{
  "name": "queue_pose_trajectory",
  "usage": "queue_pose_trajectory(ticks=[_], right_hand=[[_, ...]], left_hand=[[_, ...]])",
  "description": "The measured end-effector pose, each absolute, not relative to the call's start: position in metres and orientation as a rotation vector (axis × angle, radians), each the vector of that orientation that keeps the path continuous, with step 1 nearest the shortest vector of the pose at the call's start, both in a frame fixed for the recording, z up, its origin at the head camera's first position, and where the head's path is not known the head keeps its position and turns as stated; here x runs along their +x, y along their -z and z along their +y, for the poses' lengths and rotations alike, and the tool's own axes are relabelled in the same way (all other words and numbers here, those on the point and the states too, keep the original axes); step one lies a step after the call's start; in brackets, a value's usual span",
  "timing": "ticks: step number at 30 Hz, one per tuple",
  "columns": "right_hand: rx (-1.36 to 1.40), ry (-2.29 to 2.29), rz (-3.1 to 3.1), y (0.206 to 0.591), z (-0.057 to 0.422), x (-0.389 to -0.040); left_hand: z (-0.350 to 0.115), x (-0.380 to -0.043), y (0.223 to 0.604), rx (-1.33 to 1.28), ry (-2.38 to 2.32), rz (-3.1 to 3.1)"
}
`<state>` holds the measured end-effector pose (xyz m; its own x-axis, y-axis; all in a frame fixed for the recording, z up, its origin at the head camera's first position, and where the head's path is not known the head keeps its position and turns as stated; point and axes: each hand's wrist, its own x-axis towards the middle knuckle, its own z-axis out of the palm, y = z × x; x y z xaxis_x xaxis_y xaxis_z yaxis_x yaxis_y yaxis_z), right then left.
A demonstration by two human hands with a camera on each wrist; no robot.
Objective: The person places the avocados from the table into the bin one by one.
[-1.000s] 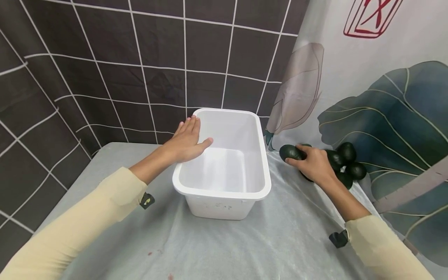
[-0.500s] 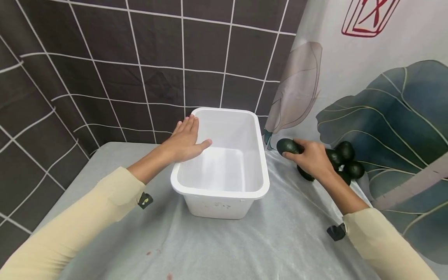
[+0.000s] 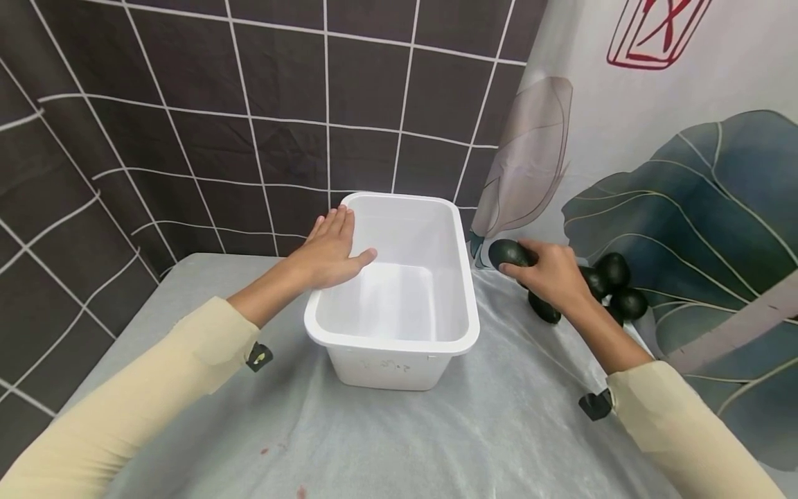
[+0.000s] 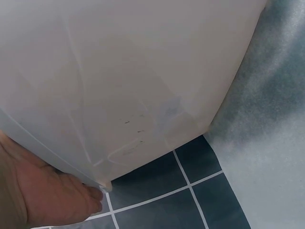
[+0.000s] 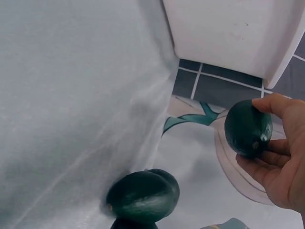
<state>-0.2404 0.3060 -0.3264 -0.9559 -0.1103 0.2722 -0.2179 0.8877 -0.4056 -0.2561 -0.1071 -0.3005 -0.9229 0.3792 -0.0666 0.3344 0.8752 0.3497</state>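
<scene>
My right hand [image 3: 551, 277] grips a dark green avocado [image 3: 510, 254] between thumb and fingers, above the cloth and to the right of the tub. In the right wrist view the held avocado [image 5: 248, 129] hangs apart from the others. My left hand [image 3: 330, 256] lies on the left rim of a white plastic tub [image 3: 393, 346], fingers straight and thumb reaching over the inside. Seen from the left wrist, that hand [image 4: 57, 195] is against the tub's outer wall [image 4: 143, 86]. The inside of the tub shows only its bare white floor and walls.
Several more avocados [image 3: 614, 270] are heaped at the table's right edge, partly hidden by my right forearm. A single avocado [image 3: 544, 308] lies just below my right hand. Grey cloth [image 3: 374, 443] covers the table. Dark gridded fabric [image 3: 280, 83] hangs behind.
My right hand has lifted the avocado off the pile and brought it slightly up and left, exposing more of the one beneath. The left hand and tub have stayed in place.
</scene>
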Motion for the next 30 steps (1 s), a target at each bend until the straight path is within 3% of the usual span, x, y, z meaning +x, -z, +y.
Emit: queue_pose_trajectory(ticks=[30], right_hand=[[0.266,-0.642,-2.801,0.3,0.285,-0.26]], left_hand=[[-0.108,-0.259,0.303,0.546,-0.48,2.911]])
